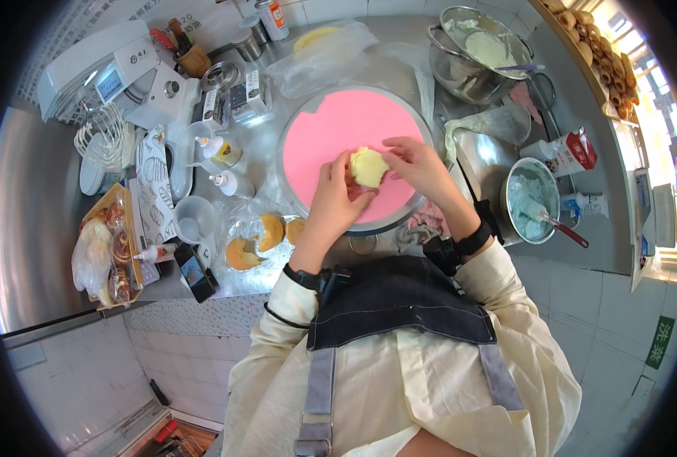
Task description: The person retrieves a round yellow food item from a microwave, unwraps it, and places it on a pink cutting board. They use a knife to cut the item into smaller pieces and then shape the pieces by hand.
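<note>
A small pale yellow piece, perhaps sponge cake point(369, 167), with a ragged outline, is held over a round pink sheet point(338, 117) on a cake turntable point(286, 197). My left hand point(337, 197) cups it from the left, fingers behind and thumb at its lower edge. At its right edge, the fingertips of my right hand point(417, 167) pinch the rim. The sheet has a notch at its upper left, where grey shows. Just left of my left wrist, torn yellow-brown cake scraps point(244, 254) lie on clear plastic film.
Squeeze bottles point(233, 184) and a plastic measuring cup point(194, 220) stand at left, near a phone point(195, 274). On the right are a palette knife point(469, 174), a piping bag point(490, 125), a bowl of blue cream point(528, 200) and a steel pot point(458, 74). A stand mixer point(138, 80) stands back left.
</note>
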